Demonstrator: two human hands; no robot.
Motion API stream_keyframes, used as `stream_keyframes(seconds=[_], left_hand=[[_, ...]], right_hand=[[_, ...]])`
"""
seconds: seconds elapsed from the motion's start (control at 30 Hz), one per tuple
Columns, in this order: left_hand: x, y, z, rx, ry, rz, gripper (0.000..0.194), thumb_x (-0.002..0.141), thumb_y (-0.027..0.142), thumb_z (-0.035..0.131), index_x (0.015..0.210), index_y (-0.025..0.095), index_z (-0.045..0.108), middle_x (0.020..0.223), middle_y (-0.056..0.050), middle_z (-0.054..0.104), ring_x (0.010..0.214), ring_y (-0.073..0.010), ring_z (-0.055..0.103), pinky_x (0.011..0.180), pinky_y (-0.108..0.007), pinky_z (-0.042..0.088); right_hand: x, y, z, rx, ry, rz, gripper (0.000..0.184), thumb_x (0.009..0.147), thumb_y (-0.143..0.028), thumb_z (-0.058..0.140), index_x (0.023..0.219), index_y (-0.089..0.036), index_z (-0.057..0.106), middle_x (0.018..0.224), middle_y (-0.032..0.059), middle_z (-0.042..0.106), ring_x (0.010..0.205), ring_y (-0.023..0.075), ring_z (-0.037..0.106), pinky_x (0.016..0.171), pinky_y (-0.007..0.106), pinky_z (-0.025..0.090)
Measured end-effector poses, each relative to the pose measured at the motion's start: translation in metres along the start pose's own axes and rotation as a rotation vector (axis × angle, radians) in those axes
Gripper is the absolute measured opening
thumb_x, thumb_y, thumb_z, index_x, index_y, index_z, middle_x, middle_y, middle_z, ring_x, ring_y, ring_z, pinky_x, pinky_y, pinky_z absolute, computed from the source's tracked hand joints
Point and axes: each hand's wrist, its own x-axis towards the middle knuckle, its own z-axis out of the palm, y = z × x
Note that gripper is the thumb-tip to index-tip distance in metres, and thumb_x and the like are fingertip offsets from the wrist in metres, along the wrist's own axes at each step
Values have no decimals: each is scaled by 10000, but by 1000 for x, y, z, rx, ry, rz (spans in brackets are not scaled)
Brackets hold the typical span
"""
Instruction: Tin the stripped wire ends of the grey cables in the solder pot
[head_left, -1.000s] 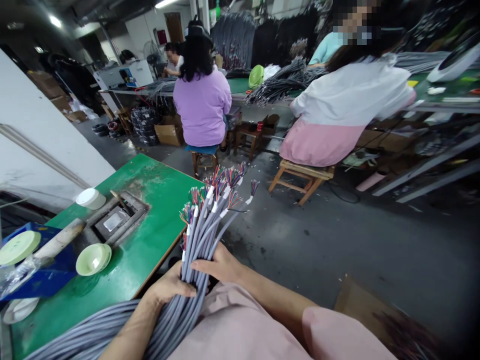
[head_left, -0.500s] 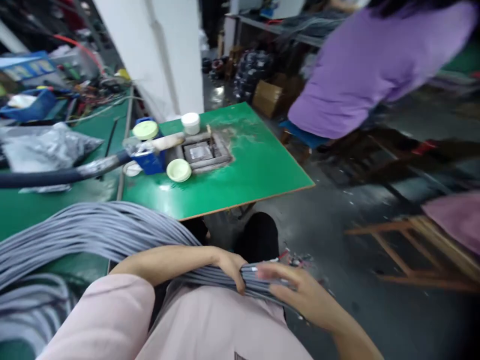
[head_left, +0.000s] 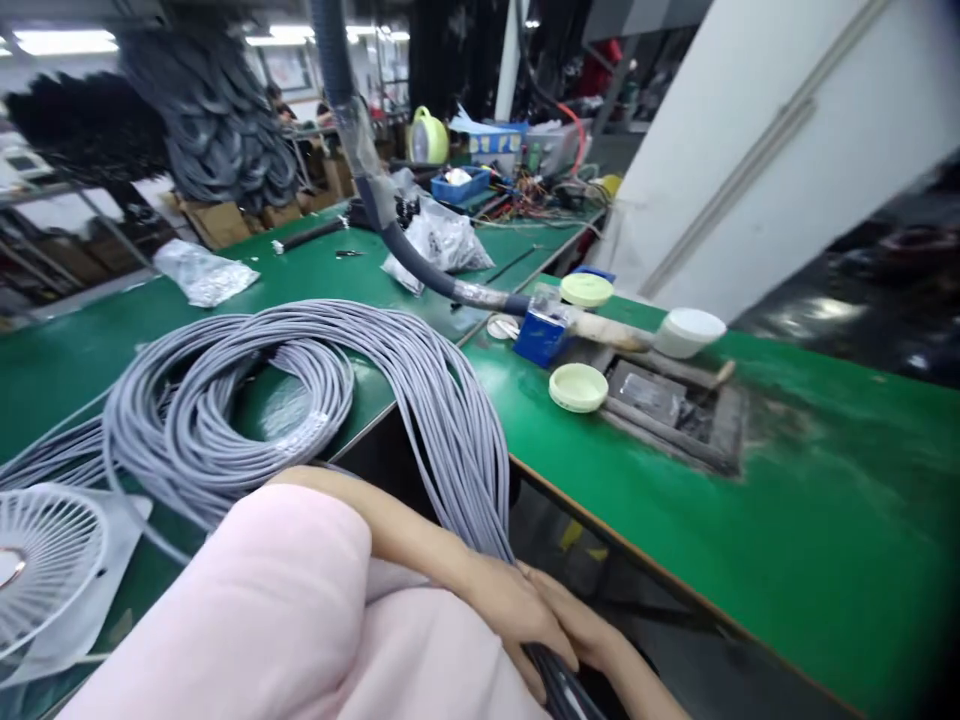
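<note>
A thick bundle of grey cables (head_left: 450, 420) runs from a coil (head_left: 225, 400) on the green table down over the table's edge into my lap. My left hand (head_left: 517, 615) lies on top of the bundle at the bottom of the view, fingers curled around it. Just to its right my right hand (head_left: 592, 635) also holds the bundle, its fingers partly hidden under the left hand. The cable ends are out of view below the frame.
A green table (head_left: 750, 540) holds a recessed metal fixture (head_left: 667, 405), pale green lids (head_left: 577, 387), a white jar (head_left: 690, 332) and a blue box (head_left: 541, 335) under a dark hose (head_left: 390, 220). A white fan (head_left: 45, 560) sits at lower left. A white pillar (head_left: 750, 150) rises behind.
My head has swung left from the aisle and seated people to the table and cable coil. The bundle, first held upright with coloured ends showing, now lies low in my lap under both hands.
</note>
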Motion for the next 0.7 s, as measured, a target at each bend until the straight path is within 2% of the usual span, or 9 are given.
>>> stream_keyframes(seconds=[0.07,0.13,0.2,0.27,0.33,0.4,0.5,0.6,0.7], left_hand=[[-38,19,-30,47,254,-71,281,780,326,672,1049,245,691,1095,-45,712,1014,-223,661,859,-273,488],[-87,33,-56,210,564,-220,373,855,358,595,1186,194,642,1167,-95,684,1088,-223,624,962,-287,448],[-139,38,-69,435,891,-507,433,880,387,556,1250,166,595,1247,-127,634,1184,-248,562,1055,-363,384],[-182,34,-67,642,1099,-905,565,841,438,593,1320,145,530,1363,-162,546,1280,-298,475,1101,-449,327],[-209,25,-55,729,1111,-1265,732,799,498,623,1399,122,437,1446,-205,448,1352,-354,384,1111,-512,286],[-218,16,-41,746,984,-1431,779,799,511,619,1442,143,378,1489,-211,390,1373,-377,358,1094,-531,296],[-214,7,-29,772,874,-1524,707,851,470,553,1473,210,342,1563,-189,263,1259,-370,501,990,-474,415],[-207,5,-28,802,801,-1609,651,888,457,478,1478,216,345,1578,-174,230,1172,-347,570,894,-429,482],[-206,7,-31,823,716,-1674,668,890,476,461,1483,194,340,1577,-184,225,1193,-342,555,887,-423,487]], right_hand=[[8,-7,-8,77,-144,62,611,664,-763,621,1001,-269,750,1005,140,724,1069,325,652,996,471,434],[23,-12,-12,106,-209,89,669,583,-758,692,959,-209,748,988,142,729,1074,340,644,1038,506,398],[41,-16,-12,92,-217,80,712,519,-779,711,890,-172,746,967,152,735,1066,350,645,1049,524,385],[56,-19,-7,109,-260,74,728,542,-813,662,847,-158,744,946,160,740,1043,351,658,1035,521,402],[68,-18,-2,158,-340,84,740,596,-843,581,831,-162,747,919,156,746,1022,349,672,1017,512,425],[76,-12,-3,181,-363,90,745,569,-863,566,808,-182,749,896,142,750,1028,351,673,1020,492,434],[87,5,-18,142,-234,109,744,466,-829,664,847,-194,744,973,132,746,1115,354,632,1049,459,417],[96,19,-36,98,-109,164,799,410,-767,737,949,-177,721,1181,145,686,1283,347,504,1108,432,351],[90,17,-42,151,-174,231,842,422,-721,763,1043,-157,687,1229,148,661,1289,337,497,1106,438,351]])
